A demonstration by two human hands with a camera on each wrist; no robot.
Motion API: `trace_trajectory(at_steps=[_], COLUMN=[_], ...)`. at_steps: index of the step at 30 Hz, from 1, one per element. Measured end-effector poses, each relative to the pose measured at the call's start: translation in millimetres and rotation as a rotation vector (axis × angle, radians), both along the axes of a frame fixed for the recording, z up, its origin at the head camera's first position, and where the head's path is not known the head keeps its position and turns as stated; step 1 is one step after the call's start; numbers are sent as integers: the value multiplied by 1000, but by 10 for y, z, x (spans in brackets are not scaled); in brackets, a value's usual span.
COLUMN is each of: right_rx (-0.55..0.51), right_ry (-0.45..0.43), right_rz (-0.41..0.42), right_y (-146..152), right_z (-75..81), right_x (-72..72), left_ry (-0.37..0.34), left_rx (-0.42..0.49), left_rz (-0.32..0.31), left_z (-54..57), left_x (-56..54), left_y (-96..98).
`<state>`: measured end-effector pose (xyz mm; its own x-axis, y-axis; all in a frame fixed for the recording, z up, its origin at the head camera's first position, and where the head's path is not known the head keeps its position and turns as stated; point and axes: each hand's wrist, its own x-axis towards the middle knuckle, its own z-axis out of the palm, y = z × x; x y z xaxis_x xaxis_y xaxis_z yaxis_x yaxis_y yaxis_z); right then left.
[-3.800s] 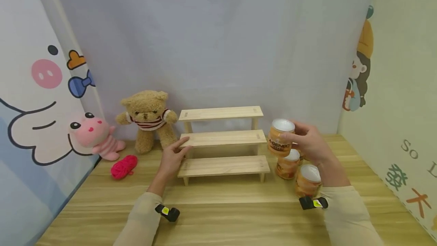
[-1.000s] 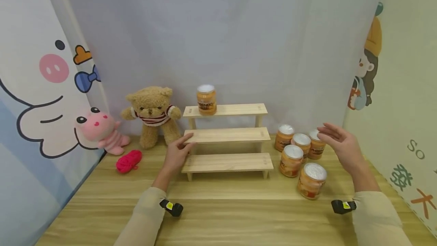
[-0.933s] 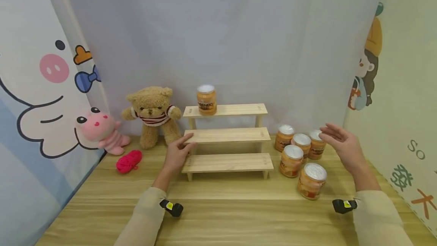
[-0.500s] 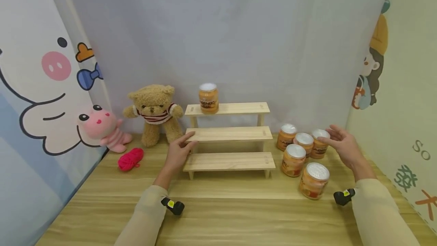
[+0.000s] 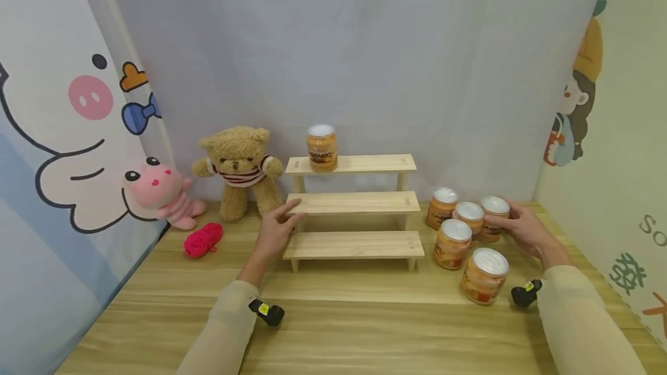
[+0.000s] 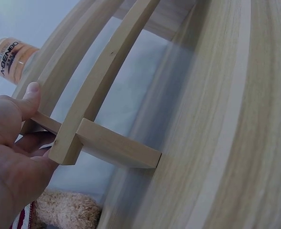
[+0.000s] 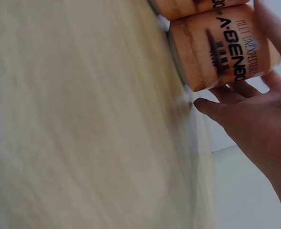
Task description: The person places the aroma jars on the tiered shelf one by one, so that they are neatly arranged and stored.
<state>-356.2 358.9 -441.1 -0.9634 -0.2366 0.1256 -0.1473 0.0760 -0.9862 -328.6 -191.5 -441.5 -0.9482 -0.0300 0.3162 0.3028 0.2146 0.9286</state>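
A three-tier wooden display shelf (image 5: pixel 354 203) stands in the middle of the table. My left hand (image 5: pixel 273 232) grips the left end of its middle tier; in the left wrist view the thumb lies on the plank (image 6: pixel 64 78) with the fingers beneath. On the top tier, toward the left, a jar (image 5: pixel 322 149) of orange contents with a pale lid stands upright. At the right my right hand (image 5: pixel 528 229) holds the rearmost right jar (image 5: pixel 494 207), thumb in front and fingers behind. That jar (image 7: pixel 221 50) stands against another one in the right wrist view.
Several like jars (image 5: pixel 453 245) cluster right of the shelf, the nearest jar (image 5: pixel 484 278) slightly apart. Left of the shelf sit a teddy bear (image 5: pixel 237 172), a pink plush toy (image 5: pixel 161 190) and a pink yarn skein (image 5: pixel 203 240). A grey curtain (image 5: pixel 365 62) hangs behind.
A jar held earlier in my right hand now stands on the top tier. The right hand has gone back right and taken hold of another jar. My left hand stays on the shelf.
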Motion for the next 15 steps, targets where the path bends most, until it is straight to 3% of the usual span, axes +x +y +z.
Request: trace_trajectory(at_steps=[10, 15], right_rx=[1, -73], right_ry=[-52, -35], right_rz=[20, 4], right_y=[33, 12], right_z=[-9, -33], right_x=[-12, -21], left_ry=[-9, 6], left_rx=[-2, 1], left_rz=[-5, -17], left_z=[3, 108], left_x=[7, 72], left_y=[2, 6])
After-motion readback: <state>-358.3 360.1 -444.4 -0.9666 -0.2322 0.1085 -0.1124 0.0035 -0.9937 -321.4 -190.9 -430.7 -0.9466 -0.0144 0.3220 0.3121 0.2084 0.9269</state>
